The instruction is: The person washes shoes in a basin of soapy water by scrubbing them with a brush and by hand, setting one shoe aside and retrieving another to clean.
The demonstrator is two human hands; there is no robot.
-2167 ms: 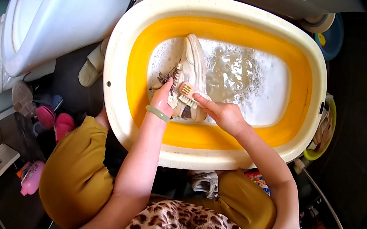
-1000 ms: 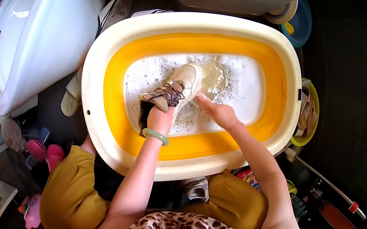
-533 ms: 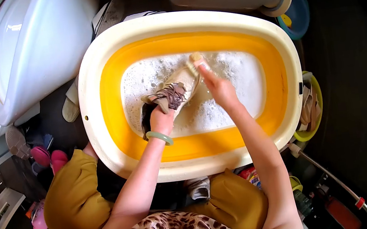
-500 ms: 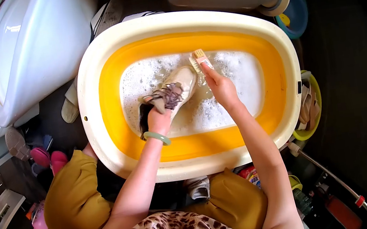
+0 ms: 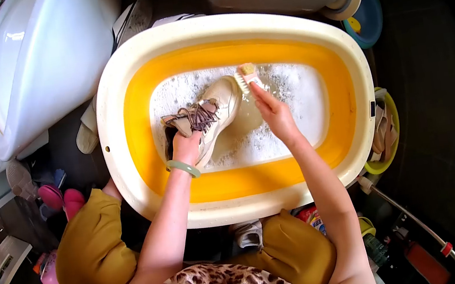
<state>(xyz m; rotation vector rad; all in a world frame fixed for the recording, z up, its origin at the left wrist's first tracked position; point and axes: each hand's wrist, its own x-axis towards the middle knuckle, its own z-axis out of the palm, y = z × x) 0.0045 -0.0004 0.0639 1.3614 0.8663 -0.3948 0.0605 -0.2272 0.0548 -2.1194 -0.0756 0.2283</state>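
Note:
A beige shoe with dark laces is tilted over soapy water in a cream-rimmed yellow tub. My left hand, below a green bangle, grips the shoe at its ankle opening; some fingers are hidden inside it. A pink brush with pale bristles is held in my right hand, its bristles facing the shoe's toe and very close to it. Whether they touch is hard to tell. White foam covers much of the water.
A white basin stands at the upper left, near a beige slipper and pink shoes. At right are a blue basin, a yellow-green basin holding shoes, and a metal pole.
Since the last earlier frames, my left hand and the shoe have shifted left and the shoe shows more of its side. My right hand keeps the brush near the toe.

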